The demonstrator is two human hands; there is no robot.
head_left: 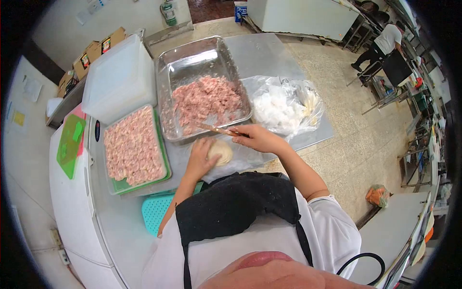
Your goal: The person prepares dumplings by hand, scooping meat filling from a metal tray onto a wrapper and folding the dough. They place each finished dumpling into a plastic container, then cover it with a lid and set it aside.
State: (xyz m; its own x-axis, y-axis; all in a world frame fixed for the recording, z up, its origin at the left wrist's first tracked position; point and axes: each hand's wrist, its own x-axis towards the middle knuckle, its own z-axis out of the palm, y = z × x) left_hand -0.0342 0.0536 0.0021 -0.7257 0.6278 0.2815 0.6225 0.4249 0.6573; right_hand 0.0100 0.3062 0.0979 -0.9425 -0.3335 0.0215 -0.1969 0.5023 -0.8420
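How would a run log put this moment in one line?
left hand: touching pale round dough; right hand: holding thin tool; minced meat: in metal pan; plastic bag: beside pan

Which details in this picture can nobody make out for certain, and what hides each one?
- Head view: the dough round's left edge, covered by the left hand.
- Head view: the gripped part of the thin utensil, behind the right hand's fingers.
- Head view: much of the turquoise basket, behind the left forearm and black apron.
- Head view: any contents of the cloudy plastic box.
- Head view: any writing on the yellow-marked wall paper, too small.
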